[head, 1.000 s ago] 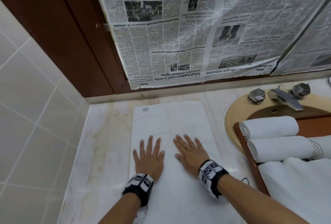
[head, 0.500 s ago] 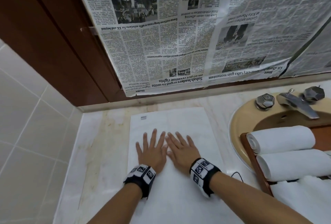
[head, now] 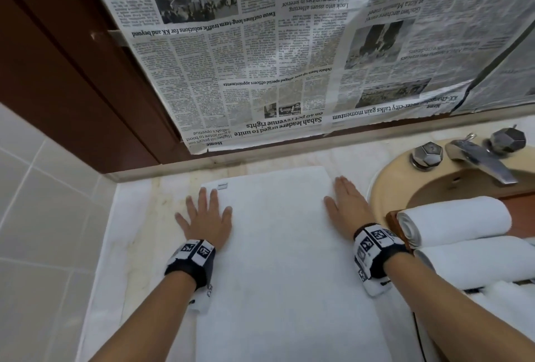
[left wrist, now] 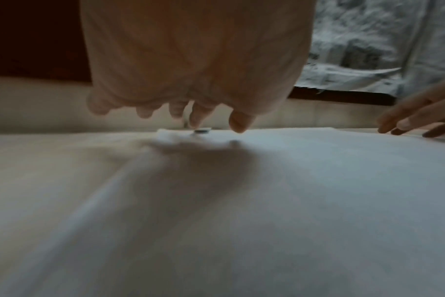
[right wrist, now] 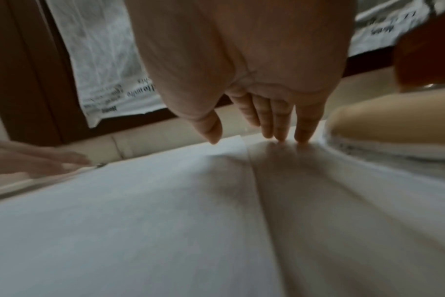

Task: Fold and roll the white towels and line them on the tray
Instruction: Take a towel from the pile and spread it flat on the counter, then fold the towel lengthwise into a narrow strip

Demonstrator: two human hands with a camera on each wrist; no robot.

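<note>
I take the folded white towel [head: 278,260] as my landmark. It lies flat on the marble counter [head: 136,246], its long axis running from my body straight away toward the wall. The near end passes out of the head view between my forearms; the far end stops just short of the backsplash.

My left hand [head: 207,218] lies on the towel's left long edge, near the far end, fingers spread and straight, holding nothing. The left wrist view suggests the fingertips [left wrist: 238,124] are just above or barely touching the cloth; I cannot tell which. My right hand [head: 346,202] is on the opposite long edge, fingers straight and together, tips down on the surface by the towel's right border, also holding nothing.

Right of the towel, two rolled towels [head: 454,221] lie side by side on the wooden tray [head: 392,218] set over the beige basin [head: 385,185]. Beyond the towel's far end, newspaper [head: 275,57] hangs over the wall.

Judging from this, the towel is smoothed and ready to roll. The roll must travel along the long axis, so both hands need a short end; the far end is nearest both.
</note>
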